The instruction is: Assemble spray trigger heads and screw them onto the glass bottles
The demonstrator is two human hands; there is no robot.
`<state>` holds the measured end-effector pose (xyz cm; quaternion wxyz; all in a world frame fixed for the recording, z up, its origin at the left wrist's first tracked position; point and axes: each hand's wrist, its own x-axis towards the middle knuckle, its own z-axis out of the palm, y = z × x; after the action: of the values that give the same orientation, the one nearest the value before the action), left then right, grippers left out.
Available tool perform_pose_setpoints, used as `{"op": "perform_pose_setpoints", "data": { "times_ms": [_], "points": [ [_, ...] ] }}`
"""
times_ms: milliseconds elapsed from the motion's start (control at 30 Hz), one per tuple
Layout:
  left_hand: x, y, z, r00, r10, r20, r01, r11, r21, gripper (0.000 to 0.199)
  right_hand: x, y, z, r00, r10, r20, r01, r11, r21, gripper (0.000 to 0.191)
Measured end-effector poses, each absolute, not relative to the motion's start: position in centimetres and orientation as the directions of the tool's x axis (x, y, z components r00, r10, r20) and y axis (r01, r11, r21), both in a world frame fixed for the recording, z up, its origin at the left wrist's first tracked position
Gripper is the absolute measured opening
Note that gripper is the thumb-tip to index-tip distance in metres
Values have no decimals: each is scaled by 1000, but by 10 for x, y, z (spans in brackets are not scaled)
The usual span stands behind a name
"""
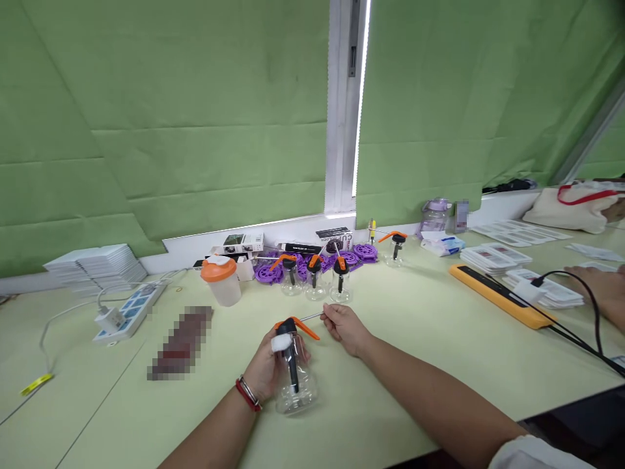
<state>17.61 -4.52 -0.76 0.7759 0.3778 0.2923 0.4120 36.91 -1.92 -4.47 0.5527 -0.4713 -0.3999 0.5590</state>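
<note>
My left hand [263, 371] is wrapped round a clear spray bottle [297, 397] with a black head and an orange lever [306, 329]. The bottle leans a little over the table, and a white patch [281, 342] shows at its neck. From its head a thin metal tube [311, 316] runs right to my right hand [344, 327], whose fingertips pinch the far end. Behind my hands stand three similar bottles, one of them a clear bottle [340, 286] with an orange lever. A further one, another clear bottle [394, 254], stands to the right with its tube pointing left.
Purple plastic parts [268, 272] and small boxes [244, 243] line the wall. An orange-lidded cup [222, 286] and a power strip [131, 309] are left. On the right lie an orange power strip [498, 296], stacked cards [493, 255] and another person's hand [598, 290].
</note>
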Motion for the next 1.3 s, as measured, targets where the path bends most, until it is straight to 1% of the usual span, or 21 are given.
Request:
{"op": "perform_pose_setpoints", "data": {
  "times_ms": [100,233,400,467,500,567,667,733,867,1033,1133,1233,1300],
  "points": [
    [177,-40,-9,445,877,-181,-391,372,842,26,369,-21,-45,70,996,-64,-216,-47,-975,41],
    [176,-34,-10,441,871,-215,-360,391,847,31,367,-19,-46,93,996,-12,-189,6,-982,33],
    [172,-26,-14,438,815,-381,-360,547,756,27,366,-16,-49,107,993,55,-143,70,-987,25],
    [172,-25,-14,440,798,-412,-363,578,731,27,366,-16,-49,113,991,69,-144,86,-986,26],
    [173,-26,-14,441,806,-394,-370,563,739,26,367,-16,-48,107,992,59,-158,76,-985,27],
    [174,-28,-13,438,848,-299,-396,480,783,23,369,-16,-46,72,997,6,-193,20,-981,32],
    [176,-31,-10,444,886,-129,-432,338,836,24,373,-15,-40,-21,990,-137,-215,-138,-967,41],
    [176,-33,-9,452,886,-100,-429,314,847,24,374,-15,-38,-40,980,-195,-220,-199,-955,43],
    [176,-34,-7,450,882,-139,-399,338,852,24,373,-15,-40,-20,983,-183,-244,-183,-953,42],
    [174,-28,-10,433,866,-252,-391,432,813,27,372,-17,-41,-17,997,-73,-284,-75,-956,35],
    [173,-24,-10,415,845,-337,-390,500,774,24,373,-16,-41,-46,999,-22,-288,-35,-957,36],
    [173,-22,-9,400,836,-376,-399,528,749,21,374,-14,-42,-52,997,-60,-235,-70,-970,36],
    [174,-22,-9,398,843,-363,-398,515,759,20,373,-13,-43,-25,994,-104,-200,-107,-974,39]
  ]
}}
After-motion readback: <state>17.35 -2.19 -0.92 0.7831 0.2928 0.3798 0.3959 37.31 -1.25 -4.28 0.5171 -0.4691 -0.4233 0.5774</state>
